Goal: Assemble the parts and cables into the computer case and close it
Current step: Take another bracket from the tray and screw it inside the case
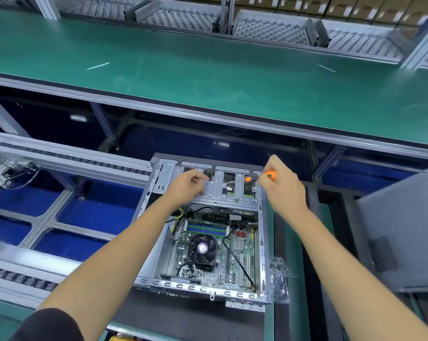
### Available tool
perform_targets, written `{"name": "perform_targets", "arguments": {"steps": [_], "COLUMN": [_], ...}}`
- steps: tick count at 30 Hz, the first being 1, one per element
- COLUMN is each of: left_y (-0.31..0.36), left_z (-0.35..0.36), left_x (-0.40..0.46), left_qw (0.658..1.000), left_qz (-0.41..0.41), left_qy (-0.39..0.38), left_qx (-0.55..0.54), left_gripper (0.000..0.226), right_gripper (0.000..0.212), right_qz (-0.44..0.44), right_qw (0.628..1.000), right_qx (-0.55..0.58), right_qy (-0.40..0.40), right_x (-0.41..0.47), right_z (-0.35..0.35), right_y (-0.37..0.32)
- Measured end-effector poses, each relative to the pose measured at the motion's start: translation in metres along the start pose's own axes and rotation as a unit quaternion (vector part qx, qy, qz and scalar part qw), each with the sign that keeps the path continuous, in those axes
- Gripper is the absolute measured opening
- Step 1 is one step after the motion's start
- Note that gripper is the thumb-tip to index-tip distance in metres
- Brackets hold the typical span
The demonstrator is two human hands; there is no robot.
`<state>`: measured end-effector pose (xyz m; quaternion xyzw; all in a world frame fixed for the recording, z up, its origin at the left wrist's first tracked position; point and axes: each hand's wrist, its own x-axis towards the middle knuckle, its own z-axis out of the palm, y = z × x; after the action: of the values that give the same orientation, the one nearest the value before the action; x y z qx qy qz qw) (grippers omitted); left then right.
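Bare forearms reach over the open computer case (262, 242), which lies on a dark mat with its motherboard (232, 249) and CPU fan (202, 248) exposed. Over the drive cage (215, 190) at the far end, the left hand (187, 187) curls its fingers, pinching something too small to tell. Opposite it, the right hand (280, 185) grips an orange-handled screwdriver (259, 176) pointing left across the cage.
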<state>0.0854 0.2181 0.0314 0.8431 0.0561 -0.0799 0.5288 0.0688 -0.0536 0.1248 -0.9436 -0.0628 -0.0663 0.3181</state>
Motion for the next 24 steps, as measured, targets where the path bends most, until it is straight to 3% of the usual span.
{"name": "perform_targets", "arguments": {"steps": [2,4,8,10,13,19,24], "left_y": [0.002,0.006,0.006,0.006,0.01,0.018,0.015], "left_z": [-0.001,0.001,0.03,0.052,0.076,0.087,0.088], "left_x": [-0.003,-0.009,-0.031,-0.045,-0.059,-0.061,-0.059], "left_qw": [1.0,0.999,0.988,0.972,0.932,0.877,0.887], "left_qz": [0.001,0.014,0.007,-0.01,-0.015,-0.025,-0.014], "left_qy": [-0.007,0.008,0.045,0.053,0.076,0.149,0.136], "left_qx": [-0.003,-0.032,-0.151,-0.228,-0.353,-0.456,-0.441], "left_gripper": [0.026,0.024,0.016,0.016,0.017,0.025,0.024], "right_gripper": [0.021,0.018,0.022,0.029,0.018,0.02,0.02], "right_qz": [0.066,0.121,0.203,0.223,0.216,0.202,0.206], "right_qw": [0.987,0.953,0.894,0.874,0.876,0.888,0.888], "right_qx": [0.143,0.277,0.388,0.416,0.418,0.403,0.399], "right_qy": [0.009,0.037,0.092,0.113,0.101,0.096,0.095], "right_x": [-0.032,-0.06,-0.088,-0.088,-0.087,-0.088,-0.089], "right_z": [0.018,0.035,0.06,0.064,0.066,0.066,0.066], "right_y": [0.016,0.03,0.045,0.046,0.044,0.037,0.036]}}
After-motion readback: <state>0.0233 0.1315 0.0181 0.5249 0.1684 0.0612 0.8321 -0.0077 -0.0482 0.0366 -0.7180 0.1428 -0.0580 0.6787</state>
